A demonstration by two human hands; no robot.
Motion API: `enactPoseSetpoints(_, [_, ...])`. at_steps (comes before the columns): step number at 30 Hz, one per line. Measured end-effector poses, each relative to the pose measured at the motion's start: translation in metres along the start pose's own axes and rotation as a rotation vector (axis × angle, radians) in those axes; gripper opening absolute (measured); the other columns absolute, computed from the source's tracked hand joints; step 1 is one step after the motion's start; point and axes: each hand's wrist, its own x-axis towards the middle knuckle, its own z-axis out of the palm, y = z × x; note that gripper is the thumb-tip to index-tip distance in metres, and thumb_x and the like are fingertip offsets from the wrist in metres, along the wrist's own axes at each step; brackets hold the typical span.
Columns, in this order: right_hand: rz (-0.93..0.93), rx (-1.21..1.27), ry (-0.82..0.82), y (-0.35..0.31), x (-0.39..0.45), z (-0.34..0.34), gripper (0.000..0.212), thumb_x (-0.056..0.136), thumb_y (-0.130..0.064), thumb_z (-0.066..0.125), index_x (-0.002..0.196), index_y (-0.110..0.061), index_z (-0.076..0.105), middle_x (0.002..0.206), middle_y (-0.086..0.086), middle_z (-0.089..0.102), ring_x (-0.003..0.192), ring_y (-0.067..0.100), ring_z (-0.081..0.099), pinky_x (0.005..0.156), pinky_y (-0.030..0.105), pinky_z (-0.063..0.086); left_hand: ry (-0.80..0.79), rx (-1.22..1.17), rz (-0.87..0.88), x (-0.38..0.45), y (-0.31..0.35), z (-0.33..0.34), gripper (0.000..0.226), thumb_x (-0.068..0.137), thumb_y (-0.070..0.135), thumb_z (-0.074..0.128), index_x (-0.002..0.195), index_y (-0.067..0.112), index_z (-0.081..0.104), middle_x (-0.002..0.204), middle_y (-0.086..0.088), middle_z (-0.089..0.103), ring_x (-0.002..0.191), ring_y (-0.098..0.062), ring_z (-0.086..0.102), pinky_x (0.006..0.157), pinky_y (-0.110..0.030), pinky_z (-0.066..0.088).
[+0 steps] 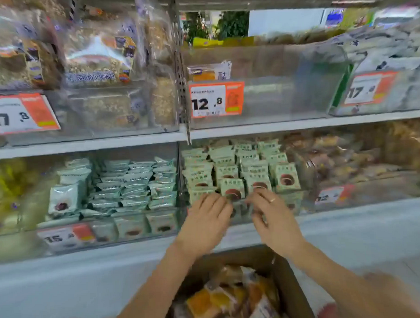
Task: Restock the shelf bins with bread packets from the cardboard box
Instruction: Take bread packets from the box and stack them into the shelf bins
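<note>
Both hands at the front rim of the lower shelf bin, box of bread below.

Nearest us the cardboard box [292, 296], cut off by the frame, holds orange bread packets [209, 304]. Our left hand [206, 220] lies spread on the green packets [231, 179]; right hand [275, 218] grip: we cannot tell, blurred. Above, the 12.8 bin [285, 101] has open room.

Hands [239, 217] at green packets [232, 190] (blurred)

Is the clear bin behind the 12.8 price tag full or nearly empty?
Nearly empty. Through the clear bin behind the 12.8 price tag only one bread packet shows, standing at its left end; the rest looks bare.
</note>
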Motion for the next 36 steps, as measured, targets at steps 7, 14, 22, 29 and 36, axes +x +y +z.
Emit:
enactPoseSetpoints(7, [0.42,0.04,-0.611,0.021,-0.122,0.084,0.045,0.092,-0.019,0.049,0.135,-0.026,0.035,0.138,0.002,0.039,0.115,0.022,0.049,0.086,0.03,0.049,-0.713,-0.261,-0.225,-0.139,0.074,0.021,0.039,0.07,0.028,0.072,0.107,0.019,0.063,0.1,0.001,0.066,0.096,-0.019,0.057,0.085,-0.031,0.048])
enactPoseSetpoints(14, [0.352,-0.143,-1.225,0.034,-0.184,0.121,0.073,0.093,-0.015,0.053,0.15,-0.031,0.011,0.159,0.002,0.0,0.143,0.039,0.007,0.11,0.057,0.023,-0.996,-0.586,-0.607,-0.18,0.116,0.027,0.022,0.094,0.019,0.044,0.116,0.02,0.048,0.121,-0.003,0.054,0.11,-0.022,0.051,0.088,-0.035,0.046])
enactPoseSetpoints(22, [-0.017,-0.317,-1.237,0.028,-0.175,0.118,0.078,0.082,-0.03,0.07,0.146,-0.026,0.026,0.15,0.003,0.034,0.14,0.026,0.025,0.114,0.054,0.011,-1.11,-0.797,-0.753,-0.187,0.135,0.033,0.029,0.091,0.03,0.058,0.117,0.019,0.055,0.116,-0.002,0.06,0.105,-0.02,0.058,0.086,-0.037,0.051])
enactPoseSetpoints(29, [-0.091,-0.286,-1.264,0.02,-0.165,0.113,0.044,0.071,-0.051,0.074,0.102,-0.022,0.061,0.096,-0.003,0.061,0.09,0.017,0.056,0.07,0.03,0.046,-1.225,-1.086,-0.892,-0.183,0.139,0.029,0.062,0.077,0.029,0.077,0.131,0.017,0.047,0.113,0.003,0.058,0.1,-0.013,0.057,0.082,-0.024,0.051])
enactPoseSetpoints(36, [0.396,0.433,-1.147,0.017,-0.126,0.083,0.046,0.073,-0.056,0.071,0.071,-0.011,0.06,0.062,-0.002,0.045,0.054,0.01,0.042,0.056,0.025,0.032,-0.78,-1.612,-1.401,-0.167,0.109,0.017,0.049,0.072,0.046,0.075,0.109,0.016,0.063,0.098,-0.008,0.07,0.085,-0.023,0.068,0.078,-0.04,0.056])
